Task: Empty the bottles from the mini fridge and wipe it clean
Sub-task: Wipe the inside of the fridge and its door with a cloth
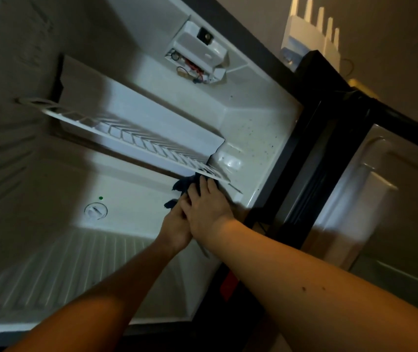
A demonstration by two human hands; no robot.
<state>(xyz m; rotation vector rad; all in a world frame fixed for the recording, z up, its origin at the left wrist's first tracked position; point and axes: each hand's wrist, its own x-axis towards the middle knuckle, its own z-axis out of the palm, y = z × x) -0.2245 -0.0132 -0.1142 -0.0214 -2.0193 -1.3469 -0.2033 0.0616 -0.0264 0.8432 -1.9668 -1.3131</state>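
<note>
Head view: no bottles are being seen inside the mini fridge [253, 138], so the emptying is judged done and the wiping is under way. A dark cloth [181, 189] is being pressed just below the wire shelf [136, 138] at its near right end, under the flattened fingers of the right hand [206, 210]; the left hand [175, 231] is being kept against the cloth too, but its grip cannot be told. Dark specks are showing on the wall right of the shelf, which is crowding the hands.
</note>
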